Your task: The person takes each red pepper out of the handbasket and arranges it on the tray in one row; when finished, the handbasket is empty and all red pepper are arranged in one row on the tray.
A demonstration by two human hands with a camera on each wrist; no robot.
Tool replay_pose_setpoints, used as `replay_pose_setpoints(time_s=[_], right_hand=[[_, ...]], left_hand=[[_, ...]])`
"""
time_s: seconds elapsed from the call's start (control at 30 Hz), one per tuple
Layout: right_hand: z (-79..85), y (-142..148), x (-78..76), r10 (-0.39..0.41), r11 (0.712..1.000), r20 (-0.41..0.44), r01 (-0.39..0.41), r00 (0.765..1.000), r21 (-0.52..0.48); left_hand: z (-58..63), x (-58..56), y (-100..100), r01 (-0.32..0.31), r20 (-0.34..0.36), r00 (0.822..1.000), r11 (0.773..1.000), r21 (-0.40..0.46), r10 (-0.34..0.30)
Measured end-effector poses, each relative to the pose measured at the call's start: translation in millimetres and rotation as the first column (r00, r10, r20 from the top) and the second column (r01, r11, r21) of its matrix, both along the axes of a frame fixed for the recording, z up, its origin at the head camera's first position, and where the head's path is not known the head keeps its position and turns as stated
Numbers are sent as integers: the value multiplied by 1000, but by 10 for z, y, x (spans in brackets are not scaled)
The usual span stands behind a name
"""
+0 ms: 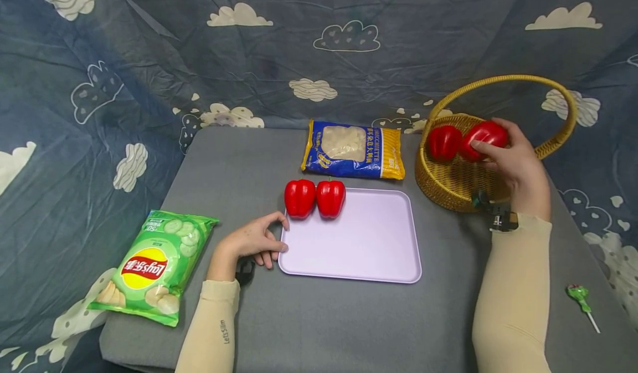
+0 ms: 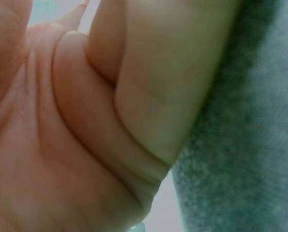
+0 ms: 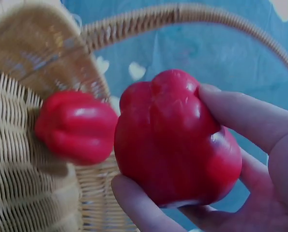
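My right hand (image 1: 520,165) grips a red bell pepper (image 1: 484,140) between thumb and fingers, over the wicker basket (image 1: 433,187). In the right wrist view this bell pepper (image 3: 175,145) is large and close, with a second red bell pepper (image 3: 78,126) lying inside the basket. My left hand (image 1: 254,237) holds the left edge of the lilac tray (image 1: 359,245), thumb and index finger at the rim. Two more red bell peppers, one at the corner (image 1: 299,198) and another beside it (image 1: 331,198), stand at the tray's back left. The left wrist view shows mostly palm and bent fingers.
Behind the tray lies a blue and yellow pasta bag (image 1: 354,148). A green chip bag (image 1: 157,265) is at the left of the grey table (image 1: 324,323). On the far right lies a green-wrapped lollipop (image 1: 579,295). The basket's tall handle (image 1: 503,78) arches above its rim.
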State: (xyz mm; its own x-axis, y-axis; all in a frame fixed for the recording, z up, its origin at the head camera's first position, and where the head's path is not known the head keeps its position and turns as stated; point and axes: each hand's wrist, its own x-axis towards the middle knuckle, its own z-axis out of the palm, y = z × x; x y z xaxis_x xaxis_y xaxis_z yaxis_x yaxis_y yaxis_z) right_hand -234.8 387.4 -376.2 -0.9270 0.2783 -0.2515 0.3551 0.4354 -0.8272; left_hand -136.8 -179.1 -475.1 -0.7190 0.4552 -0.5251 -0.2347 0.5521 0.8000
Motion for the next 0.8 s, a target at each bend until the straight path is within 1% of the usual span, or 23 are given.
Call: replay_pose_setpoints(time_s=[0.13,0.33,0.43,0.6,0.67,0.8], right_hand=[[94,-147,160,81,997,-36,-81,996,5],[202,-383,328,206,978,-74,-207,976,-13],[233,-492,398,263,965,-97,-263,960,14],[248,-671,513,335,942,-107,-331,936,56],[246,-740,548,368,930,-111,-365,923,47],[210,-870,590,445,895,-112,-446,889,17]], left_hand=[[-6,-8,5,4,-1,1000,1000,2,-4],[-2,-13,-1,1,6,1000,1000,1,-1],[7,-10,-4,2,5,1000,1000,7,-2],[12,-3,8,10,-8,1000,1000,18,-9],[10,1,12,10,-12,1000,1000,19,-9],[4,6,13,4,-10,1000,1000,16,-4]])
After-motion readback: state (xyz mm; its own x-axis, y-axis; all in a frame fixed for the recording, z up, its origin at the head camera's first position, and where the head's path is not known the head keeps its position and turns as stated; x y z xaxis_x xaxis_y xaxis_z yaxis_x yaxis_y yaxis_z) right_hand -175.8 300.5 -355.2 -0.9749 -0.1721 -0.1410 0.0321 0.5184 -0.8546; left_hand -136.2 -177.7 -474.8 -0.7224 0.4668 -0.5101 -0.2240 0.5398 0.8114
